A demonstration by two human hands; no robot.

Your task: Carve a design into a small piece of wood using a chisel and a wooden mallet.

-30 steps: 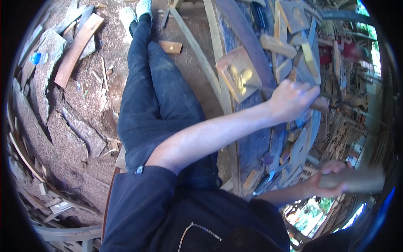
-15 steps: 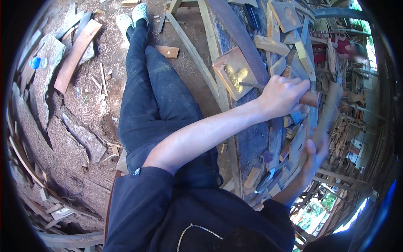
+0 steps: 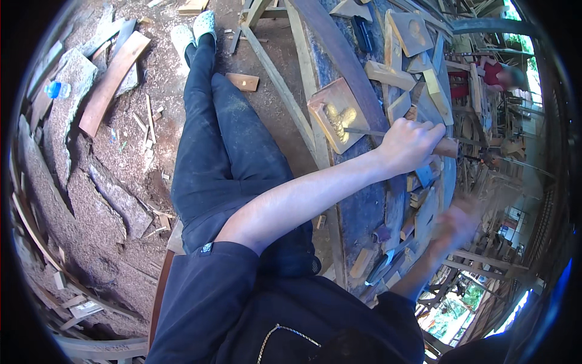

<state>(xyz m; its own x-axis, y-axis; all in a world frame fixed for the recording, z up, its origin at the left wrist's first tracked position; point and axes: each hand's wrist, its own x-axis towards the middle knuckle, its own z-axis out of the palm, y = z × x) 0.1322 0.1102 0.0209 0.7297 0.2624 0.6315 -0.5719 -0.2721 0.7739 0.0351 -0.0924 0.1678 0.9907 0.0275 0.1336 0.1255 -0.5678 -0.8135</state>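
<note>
My left hand [image 3: 412, 145] is closed round a chisel with a round wooden handle [image 3: 447, 147], just right of a square wooden block [image 3: 356, 110] with a pale yellow carved recess. The chisel's thin steel blade [image 3: 367, 131] reaches left into that recess; whether its tip touches cannot be made out. My right hand [image 3: 454, 223] is lower right, beside the cluttered bench, smeared by motion; its fingers are unclear, and the wooden mallet seen in earlier frames is only a faint blur there.
Offcuts, another carved block [image 3: 409, 33] and dark tools cover the bench [image 3: 357, 218]. My outstretched legs [image 3: 239, 139] lie left of it. Bark slabs, a reddish plank [image 3: 112, 85] and a blue-capped bottle [image 3: 57, 90] are on the floor. A person in red [image 3: 494, 71] is at far upper right.
My right hand rose and swung from low right toward my left hand with the mallet, and is now a blur slightly lower than half a second ago. My left hand stays on the chisel.
</note>
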